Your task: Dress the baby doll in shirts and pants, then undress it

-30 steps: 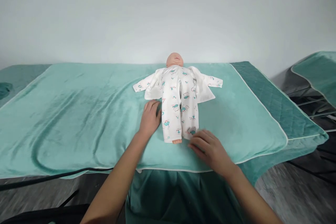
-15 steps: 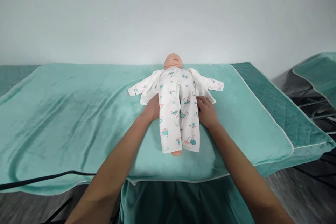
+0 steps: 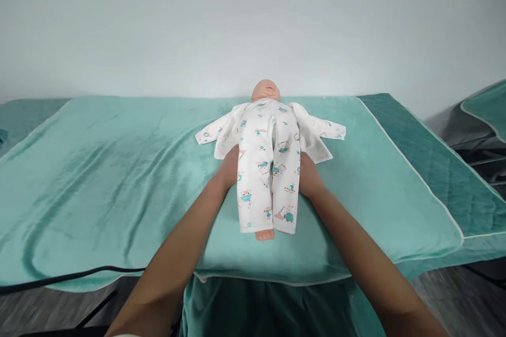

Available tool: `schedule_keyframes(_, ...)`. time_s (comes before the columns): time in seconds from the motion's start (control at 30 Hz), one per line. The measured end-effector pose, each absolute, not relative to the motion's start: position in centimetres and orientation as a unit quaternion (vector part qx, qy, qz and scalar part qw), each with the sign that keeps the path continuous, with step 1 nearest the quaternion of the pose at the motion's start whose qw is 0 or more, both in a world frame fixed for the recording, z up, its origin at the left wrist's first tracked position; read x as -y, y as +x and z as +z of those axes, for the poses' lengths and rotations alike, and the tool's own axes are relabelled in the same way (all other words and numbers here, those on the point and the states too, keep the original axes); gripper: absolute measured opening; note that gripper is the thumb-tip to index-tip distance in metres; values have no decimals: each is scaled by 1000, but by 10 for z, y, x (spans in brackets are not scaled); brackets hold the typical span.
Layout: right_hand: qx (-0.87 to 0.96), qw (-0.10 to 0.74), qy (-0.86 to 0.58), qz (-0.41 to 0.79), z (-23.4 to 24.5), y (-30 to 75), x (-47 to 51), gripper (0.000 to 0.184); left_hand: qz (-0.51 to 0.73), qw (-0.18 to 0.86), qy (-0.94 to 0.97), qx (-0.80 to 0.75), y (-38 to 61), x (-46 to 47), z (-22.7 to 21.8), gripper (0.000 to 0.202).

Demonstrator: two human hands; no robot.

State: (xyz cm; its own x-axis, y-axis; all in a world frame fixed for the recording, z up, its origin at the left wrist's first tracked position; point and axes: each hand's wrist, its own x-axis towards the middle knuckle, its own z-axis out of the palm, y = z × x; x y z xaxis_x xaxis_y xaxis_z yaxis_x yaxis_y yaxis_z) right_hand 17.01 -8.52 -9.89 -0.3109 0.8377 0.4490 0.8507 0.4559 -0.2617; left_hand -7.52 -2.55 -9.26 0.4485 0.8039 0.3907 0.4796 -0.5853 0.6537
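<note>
A baby doll (image 3: 266,89) lies on its back with its head toward the wall. White printed baby pants (image 3: 258,168) lie over its front, from the neck down to the foot (image 3: 264,235). Beneath them spreads a white baby jacket (image 3: 319,142), its sleeves stretched out to both sides. My left hand (image 3: 228,167) reaches under the pants from the left, its fingers hidden. On the other side my right hand (image 3: 310,175) is tucked under the pants' right edge, fingers also out of sight. What either hand holds there cannot be seen.
A green plush cover (image 3: 118,179) lies over the bed, with a darker quilted layer (image 3: 438,168) at the right. A black cable (image 3: 79,274) crosses the lower left edge. A white wall (image 3: 253,21) stands behind the bed.
My right hand has slid farther under the pants, hiding its fingers. My left hand stays at the left edge. The view has shifted slightly.
</note>
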Motion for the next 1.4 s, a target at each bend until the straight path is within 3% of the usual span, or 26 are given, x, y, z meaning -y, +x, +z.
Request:
schedule_keyframes(0.17,822,255,-509,7,-94,171,89,21,355,233,822,-379,-76,29,-93,35)
schedule_keyframes(0.3,843,281,-456,37,-92,173,95,27,381,223,802,-403,-76,35,-91,37)
schedule_keyframes(0.43,844,276,-459,38,-94,174,97,28,385,203,795,-424,-75,33,-92,24)
schedule_keyframes(0.83,845,291,-447,25,-105,186,89,19,325,-49,868,-373,-105,83,-105,25)
schedule_keyframes(1.17,806,326,-446,213,-82,198,112,18,361,203,817,-402,-108,80,-96,28)
schedule_keyframes(1.3,760,343,-486,262,-78,202,115,21,380,228,782,-439,-108,81,-92,28)
schedule_keyframes(1.4,686,410,-516,307,-78,203,114,22,405,233,747,-473,-108,81,-92,26)
